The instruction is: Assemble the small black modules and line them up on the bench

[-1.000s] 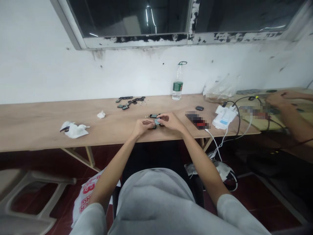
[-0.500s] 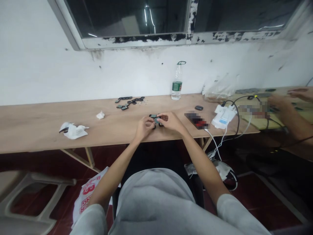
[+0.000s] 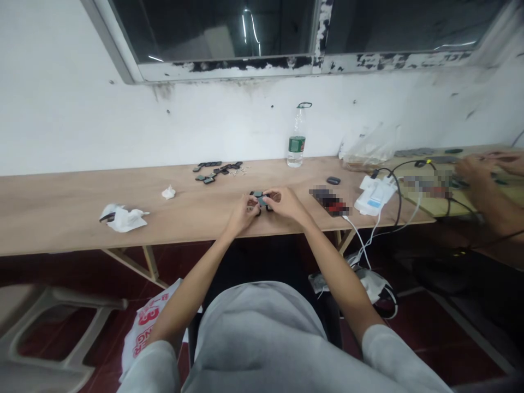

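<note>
Near the table's front edge, my left hand (image 3: 242,214) and my right hand (image 3: 285,204) meet over a small black-edged piece with a grey-green face (image 3: 262,201). Fingers of both hands pinch it from either side. Another such piece (image 3: 257,194) lies just behind it, and dark bits show under my fingertips, too small to name. Farther back on the table is a loose group of similar black-edged pieces (image 3: 209,179), with tiny pale bits (image 3: 238,171) beside them.
On the wooden table (image 3: 73,196) are crumpled tissues (image 3: 126,218), a water bottle (image 3: 296,144), a small black case (image 3: 333,180), a partly blurred phone (image 3: 327,201), a white power strip (image 3: 374,196) with cables and a plastic bag (image 3: 364,150). Another person's hands (image 3: 477,169) work at the right.
My hands stay in the same place, with only slight finger movement around the piece. At the right, the other person's hands have shifted a little.
</note>
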Demonstrator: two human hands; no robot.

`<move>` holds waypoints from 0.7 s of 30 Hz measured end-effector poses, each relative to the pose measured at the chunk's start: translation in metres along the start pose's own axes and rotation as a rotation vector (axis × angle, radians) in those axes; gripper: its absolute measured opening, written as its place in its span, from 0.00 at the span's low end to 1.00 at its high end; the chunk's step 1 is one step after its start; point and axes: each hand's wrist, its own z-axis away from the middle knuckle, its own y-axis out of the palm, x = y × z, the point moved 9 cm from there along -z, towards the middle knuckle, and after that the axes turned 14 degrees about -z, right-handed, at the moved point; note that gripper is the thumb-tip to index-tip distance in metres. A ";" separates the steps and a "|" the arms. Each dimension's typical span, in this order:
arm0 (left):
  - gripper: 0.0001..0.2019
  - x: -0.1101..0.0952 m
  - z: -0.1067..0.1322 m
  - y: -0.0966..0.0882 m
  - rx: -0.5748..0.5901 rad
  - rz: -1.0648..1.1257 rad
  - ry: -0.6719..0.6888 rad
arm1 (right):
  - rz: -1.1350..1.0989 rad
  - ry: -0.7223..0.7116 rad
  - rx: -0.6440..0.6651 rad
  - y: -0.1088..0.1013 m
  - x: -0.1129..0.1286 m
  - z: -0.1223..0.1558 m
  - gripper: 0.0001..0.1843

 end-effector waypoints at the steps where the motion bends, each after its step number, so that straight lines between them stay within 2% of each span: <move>1: 0.12 0.000 0.000 -0.001 -0.001 0.005 -0.008 | -0.002 -0.002 -0.003 0.000 -0.001 0.000 0.13; 10: 0.16 -0.011 0.006 -0.017 -0.106 0.124 -0.045 | -0.120 0.014 0.045 0.001 -0.002 0.001 0.13; 15: 0.14 -0.017 0.010 -0.022 -0.192 0.048 -0.018 | -0.153 0.008 0.031 0.001 0.004 0.002 0.13; 21: 0.10 -0.026 0.010 -0.022 -0.237 -0.029 0.067 | -0.147 -0.040 0.001 0.000 0.007 0.000 0.13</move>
